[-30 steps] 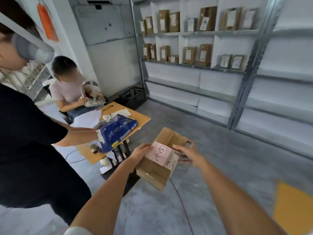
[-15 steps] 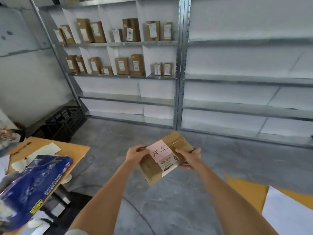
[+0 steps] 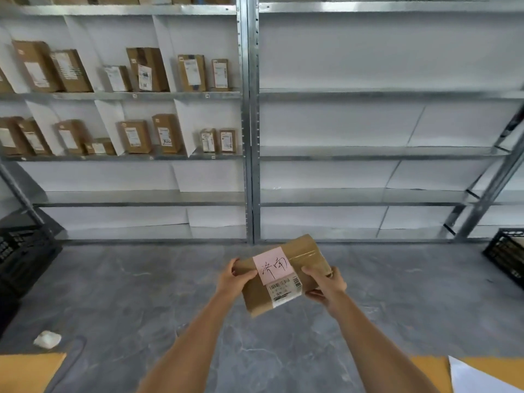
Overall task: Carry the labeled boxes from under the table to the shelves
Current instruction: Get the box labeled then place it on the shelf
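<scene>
I hold a brown cardboard box (image 3: 295,256) in front of me, at mid height over the floor. A pink slip with handwriting and a white barcode label are stuck on its top. My left hand (image 3: 234,280) grips its left end and my right hand (image 3: 326,285) grips its right end. Straight ahead stand the metal shelves (image 3: 249,123). The left bay carries several labeled brown boxes (image 3: 147,69) on its upper levels, while its lower levels and the right bay (image 3: 382,153) hold none.
Black plastic crates stand on the floor at the far left (image 3: 25,256) and far right (image 3: 507,259). A white crumpled scrap (image 3: 46,338) lies on the grey floor. Orange table corners show at the bottom left (image 3: 28,370) and bottom right (image 3: 431,370).
My view has swung right, away from the two people and the table, to face the shelves squarely. The box stays in both hands and has turned more level.
</scene>
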A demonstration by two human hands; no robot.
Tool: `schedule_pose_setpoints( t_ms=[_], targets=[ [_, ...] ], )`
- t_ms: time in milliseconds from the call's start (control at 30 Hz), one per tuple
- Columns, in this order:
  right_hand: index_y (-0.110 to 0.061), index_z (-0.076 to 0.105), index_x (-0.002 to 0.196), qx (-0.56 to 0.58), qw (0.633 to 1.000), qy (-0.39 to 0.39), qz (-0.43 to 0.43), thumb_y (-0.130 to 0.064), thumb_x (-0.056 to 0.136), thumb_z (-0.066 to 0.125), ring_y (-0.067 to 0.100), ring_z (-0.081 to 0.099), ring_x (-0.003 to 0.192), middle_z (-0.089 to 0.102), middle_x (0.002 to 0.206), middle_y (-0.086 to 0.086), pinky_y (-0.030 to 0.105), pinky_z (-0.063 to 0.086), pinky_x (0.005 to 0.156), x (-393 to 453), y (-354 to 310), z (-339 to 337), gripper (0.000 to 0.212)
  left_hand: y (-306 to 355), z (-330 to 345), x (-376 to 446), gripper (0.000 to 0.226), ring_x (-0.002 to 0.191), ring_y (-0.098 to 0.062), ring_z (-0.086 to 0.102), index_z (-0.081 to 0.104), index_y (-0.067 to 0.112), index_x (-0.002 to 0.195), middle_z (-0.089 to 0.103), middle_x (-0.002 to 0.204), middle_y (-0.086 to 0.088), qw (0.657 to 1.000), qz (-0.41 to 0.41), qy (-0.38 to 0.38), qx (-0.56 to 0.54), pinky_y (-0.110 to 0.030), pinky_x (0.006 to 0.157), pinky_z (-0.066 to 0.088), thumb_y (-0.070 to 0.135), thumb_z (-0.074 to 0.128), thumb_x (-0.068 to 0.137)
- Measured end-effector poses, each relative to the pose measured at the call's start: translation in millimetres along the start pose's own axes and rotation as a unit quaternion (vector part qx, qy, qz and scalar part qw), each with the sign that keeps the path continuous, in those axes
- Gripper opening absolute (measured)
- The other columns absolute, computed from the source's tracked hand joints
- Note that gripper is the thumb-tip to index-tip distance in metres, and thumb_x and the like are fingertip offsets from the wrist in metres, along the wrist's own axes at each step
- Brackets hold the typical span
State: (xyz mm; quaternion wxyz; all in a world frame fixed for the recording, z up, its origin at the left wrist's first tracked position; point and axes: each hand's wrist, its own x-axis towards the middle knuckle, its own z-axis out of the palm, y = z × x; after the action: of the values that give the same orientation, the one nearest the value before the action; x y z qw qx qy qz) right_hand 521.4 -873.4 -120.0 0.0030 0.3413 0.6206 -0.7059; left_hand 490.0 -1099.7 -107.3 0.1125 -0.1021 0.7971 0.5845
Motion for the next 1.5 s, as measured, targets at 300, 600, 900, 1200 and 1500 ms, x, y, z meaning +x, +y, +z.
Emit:
schedule_pose_setpoints(
  t_ms=[300, 600, 900, 1200, 1500],
  targets=[
    [-0.010, 0.048, 0.106, 0.010, 0.999, 0.052, -0.004, -0.033, 0.064, 0.084, 0.028, 0.062, 0.097, 0.058, 0.111, 0.013, 0.042, 0.060, 0.073, 85.9, -33.3, -4.0, 0.060, 41.2, 56.3, 93.6, 0.045, 0.087, -0.008, 0.057, 0.053, 0.013, 0.120, 0.063, 0.119, -0.001, 0.997, 0.041, -0.064, 0.023, -0.016, 0.068, 0.044, 0.024, 0.072, 0.081],
    [-0.022, 0.046, 0.124, -0.161, 0.978, 0.076, -0.106, -0.046, 0.070, 0.076, 0.018, 0.058, 0.094, 0.063, 0.116, 0.003, 0.032, 0.051, 0.083, 197.8, -114.2, -39.0, 0.066, 126.7, 138.8, 208.8, 0.066, 0.096, -0.013, 0.052, 0.037, 0.013, 0.130, 0.056, 0.121, -0.003, 0.988, 0.091, -0.108, 0.061, -0.022, 0.071, 0.044, 0.026, 0.074, 0.078],
    [-0.017, 0.029, 0.140, -0.251, 0.960, 0.075, -0.102, -0.053, 0.053, 0.083, 0.026, 0.051, 0.120, 0.051, 0.134, 0.007, 0.042, 0.047, 0.100, 286.7, -179.9, -89.5, 0.108, 202.9, 219.1, 300.0, 0.062, 0.101, -0.013, 0.056, 0.045, 0.024, 0.126, 0.061, 0.128, -0.001, 0.960, 0.147, -0.225, 0.082, -0.027, 0.086, 0.045, 0.020, 0.078, 0.073],
    [-0.028, 0.000, 0.147, -0.292, 0.937, 0.161, -0.102, -0.046, 0.049, 0.085, 0.032, 0.049, 0.123, 0.045, 0.140, 0.010, 0.047, 0.045, 0.100, 369.9, -237.5, -148.2, 0.130, 268.6, 340.7, 406.4, 0.076, 0.104, -0.012, 0.049, 0.035, 0.039, 0.118, 0.054, 0.111, 0.014, 0.911, 0.164, -0.352, 0.137, -0.030, 0.089, 0.041, 0.027, 0.086, 0.063],
    [-0.027, 0.013, 0.145, -0.260, 0.915, 0.298, -0.079, -0.040, 0.054, 0.086, 0.026, 0.054, 0.114, 0.054, 0.129, 0.006, 0.040, 0.050, 0.091, 400.6, -294.8, -241.3, 0.117, 344.8, 481.7, 441.8, 0.096, 0.118, -0.016, 0.046, 0.029, 0.026, 0.139, 0.049, 0.136, 0.002, 0.853, 0.225, -0.447, 0.147, -0.038, 0.102, 0.041, 0.028, 0.087, 0.062]
  ],
)
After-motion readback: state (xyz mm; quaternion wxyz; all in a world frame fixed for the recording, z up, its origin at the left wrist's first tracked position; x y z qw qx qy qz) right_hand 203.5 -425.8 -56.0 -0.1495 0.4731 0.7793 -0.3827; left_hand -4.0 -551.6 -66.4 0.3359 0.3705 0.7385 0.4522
